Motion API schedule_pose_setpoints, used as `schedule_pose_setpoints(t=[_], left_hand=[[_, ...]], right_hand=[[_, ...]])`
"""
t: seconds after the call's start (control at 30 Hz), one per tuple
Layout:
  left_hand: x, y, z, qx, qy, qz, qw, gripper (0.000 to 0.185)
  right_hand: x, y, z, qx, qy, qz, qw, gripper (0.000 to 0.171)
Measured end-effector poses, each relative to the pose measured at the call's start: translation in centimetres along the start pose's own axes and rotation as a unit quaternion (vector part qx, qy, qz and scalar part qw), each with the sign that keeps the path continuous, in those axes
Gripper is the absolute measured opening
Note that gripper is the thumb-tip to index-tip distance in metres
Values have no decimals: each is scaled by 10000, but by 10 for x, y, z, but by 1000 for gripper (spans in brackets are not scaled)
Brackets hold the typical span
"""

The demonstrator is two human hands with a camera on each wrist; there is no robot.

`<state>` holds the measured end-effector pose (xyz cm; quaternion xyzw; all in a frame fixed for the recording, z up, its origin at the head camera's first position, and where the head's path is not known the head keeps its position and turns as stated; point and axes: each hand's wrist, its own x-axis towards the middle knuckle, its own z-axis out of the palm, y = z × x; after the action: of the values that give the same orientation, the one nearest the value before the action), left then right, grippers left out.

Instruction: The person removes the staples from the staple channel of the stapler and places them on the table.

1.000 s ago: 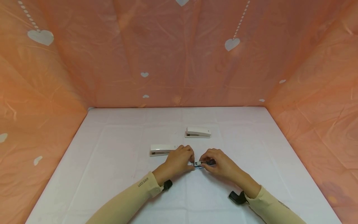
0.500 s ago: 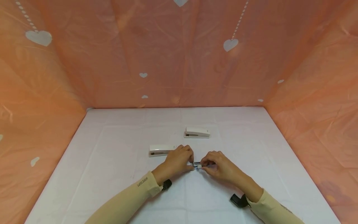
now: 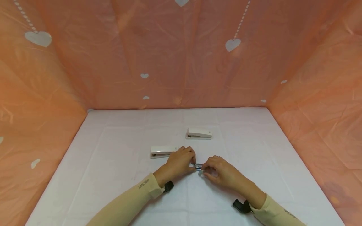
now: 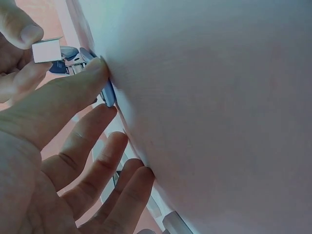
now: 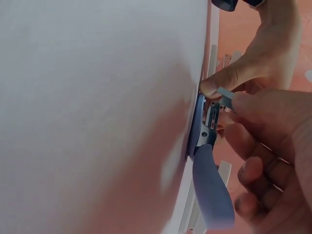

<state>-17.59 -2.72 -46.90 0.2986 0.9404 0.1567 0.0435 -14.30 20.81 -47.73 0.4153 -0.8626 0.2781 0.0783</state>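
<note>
A small blue stapler (image 3: 199, 166) lies on the white table (image 3: 113, 175) between my hands, its blue lid (image 5: 210, 194) swung open and the metal magazine (image 5: 210, 122) bare. My left hand (image 3: 179, 163) pinches the stapler's end (image 4: 109, 92) between thumb (image 4: 73, 92) and forefinger, the other fingers resting on the cloth. My right hand (image 3: 217, 171) pinches a short strip of staples (image 4: 46, 50), also seen as the pale strip (image 5: 225, 96), right over the magazine. Whether the strip touches the magazine I cannot tell.
Two white staplers lie beyond my hands: one (image 3: 164, 151) just behind the left hand, the other (image 3: 199, 133) farther back near the middle. Orange sheeting with white hearts (image 3: 232, 44) walls the table at back and both sides.
My right hand has slid left toward the left hand, carrying the staple strip to the stapler and now covering most of it. The left hand has stayed put.
</note>
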Motion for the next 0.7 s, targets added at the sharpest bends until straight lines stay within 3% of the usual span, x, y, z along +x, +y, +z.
schedule_pose_setpoints(t=[0.13,0.43,0.7], left_hand=[[0,0,1,4,-12,-9,10000,28],[-1,1,1,38,14,7,10000,29],[-1,1,0,53,65,12,10000,28]], right_hand=[[0,-1,1,-302,41,27,9995,23],[-1,-4,2,-428,-435,476,9970,15],[0,-6,2,-799,-525,454,9944,16]])
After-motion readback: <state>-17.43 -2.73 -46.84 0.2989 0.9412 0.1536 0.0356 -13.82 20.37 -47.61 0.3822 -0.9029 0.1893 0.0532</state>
